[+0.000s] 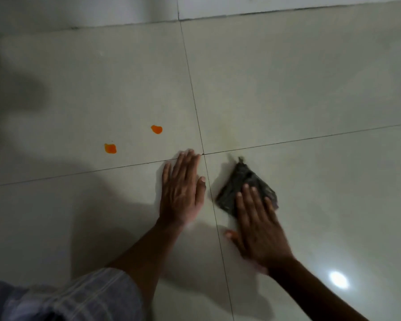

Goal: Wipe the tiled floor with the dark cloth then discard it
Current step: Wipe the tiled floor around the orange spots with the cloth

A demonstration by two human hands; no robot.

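Observation:
A dark crumpled cloth [240, 181] lies on the pale tiled floor [299, 93] just right of a grout crossing. My right hand [258, 225] lies flat on the cloth's near part, fingers straight, pressing it down. My left hand [182, 191] rests flat on the floor to the left of the cloth, fingers straight and together, holding nothing. Two orange spots mark the tile farther left: one orange spot [156, 129] and a second orange spot [110, 148], both apart from the cloth.
A white wall base [264, 5] runs along the far edge of the floor. A checked sleeve [83, 295] shows at the lower left. A bright light reflection [338, 279] sits on the tile at the lower right.

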